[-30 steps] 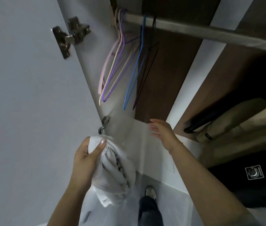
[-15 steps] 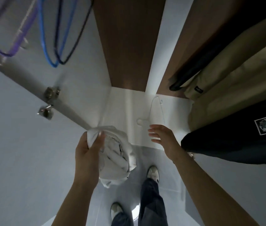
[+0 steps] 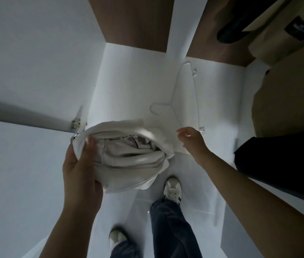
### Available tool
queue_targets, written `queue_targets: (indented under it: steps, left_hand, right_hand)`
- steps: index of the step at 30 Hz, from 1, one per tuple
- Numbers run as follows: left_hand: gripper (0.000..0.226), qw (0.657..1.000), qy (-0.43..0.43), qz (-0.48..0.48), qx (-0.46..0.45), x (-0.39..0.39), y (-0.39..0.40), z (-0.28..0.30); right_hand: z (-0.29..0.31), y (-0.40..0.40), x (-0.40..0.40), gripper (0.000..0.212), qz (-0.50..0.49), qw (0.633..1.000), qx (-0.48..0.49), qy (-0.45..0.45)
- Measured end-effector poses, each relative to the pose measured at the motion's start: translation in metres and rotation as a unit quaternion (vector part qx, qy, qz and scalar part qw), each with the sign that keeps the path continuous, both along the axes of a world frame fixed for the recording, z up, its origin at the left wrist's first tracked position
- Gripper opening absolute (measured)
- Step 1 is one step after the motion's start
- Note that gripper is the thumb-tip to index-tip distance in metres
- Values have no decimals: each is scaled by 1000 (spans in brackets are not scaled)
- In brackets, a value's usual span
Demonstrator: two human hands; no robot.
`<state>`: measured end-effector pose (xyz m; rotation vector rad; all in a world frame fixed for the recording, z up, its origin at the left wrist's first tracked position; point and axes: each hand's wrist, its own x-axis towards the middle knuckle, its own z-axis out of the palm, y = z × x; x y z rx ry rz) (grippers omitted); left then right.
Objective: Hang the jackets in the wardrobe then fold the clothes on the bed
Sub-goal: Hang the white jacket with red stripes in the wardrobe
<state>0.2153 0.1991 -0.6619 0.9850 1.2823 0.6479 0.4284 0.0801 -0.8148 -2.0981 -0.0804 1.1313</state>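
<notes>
White bundled garment [image 3: 129, 155] sits in the left hand [image 3: 81, 168], held over the front edge of the wardrobe floor [image 3: 129, 81]. Half a second ago it hung narrower and more upright; now it spreads wider, rolled folds showing, long axis running roughly left to right, slightly down toward the right. One loose end points down toward the shoes. Whether it is a jacket, cannot tell.

Left hand grips the bundle at its left end, thumb over the top fold, fingers wrapped below.

Right hand [image 3: 192, 141] has come forward since the earlier frame and now reaches the near end of the white hanger [image 3: 184, 94]. Fingers loosely extended, holding nothing; whether fingertips touch the hanger, cannot tell.

The hanger lies flat on the wardrobe floor, right of centre, hook toward the left, long bar running from the back toward the front edge.

View has tipped lower: the coloured hangers seen earlier at top left are out of frame.

Beige coat [image 3: 287, 81] and dark garment [image 3: 281, 161] hang at the right side. Door hinge [image 3: 75, 123] sits at the floor's front left corner. Jeans [image 3: 168, 224] and pale shoes [image 3: 172, 189] stand below on the room floor.
</notes>
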Motion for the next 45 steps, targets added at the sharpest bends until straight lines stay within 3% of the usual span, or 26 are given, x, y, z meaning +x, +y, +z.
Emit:
queue_targets:
  steps: [3, 6, 13, 20, 24, 27, 30, 34, 36, 39, 45]
  left_hand:
    - [35, 999, 31, 15, 18, 8, 11, -39]
    - [32, 998, 47, 35, 11, 11, 22, -72]
    - [46, 997, 37, 62, -18, 28, 40, -126]
    - [36, 998, 23, 64, 2, 36, 41, -144]
    - [36, 998, 7, 64, 12, 31, 36, -149]
    - [32, 999, 15, 38, 27, 29, 33, -151]
    - [33, 998, -26, 47, -16, 26, 33, -147]
    - [23, 999, 33, -2, -9, 10, 28, -137]
    - [16, 994, 102, -32, 20, -2, 24, -130]
    - [8, 984, 153, -82, 28, -17, 18, -112]
    - [17, 984, 72, -161, 33, -53, 0, -24]
  right_hand:
    - [-46, 20, 28, 25, 130, 982, -21, -139]
    - [-83, 49, 67, 26, 305, 922, -25, -237]
    - [-150, 111, 126, 36, 490, 818, -76, -290]
    - [-191, 128, 128, 43, 518, 804, -134, -259]
    - [-206, 125, 113, 26, 543, 764, -149, -314]
    - [-204, 111, 103, 28, 581, 712, -141, -369]
    - [-191, 90, 97, 26, 601, 675, -83, -420]
    - [-142, 71, 84, 20, 602, 672, -17, -431]
    - [-113, 62, 72, 33, 598, 674, -8, -433]
    - [-66, 49, 45, 27, 564, 698, -38, -441]
    - [58, 7, -31, 38, 472, 771, -68, -423]
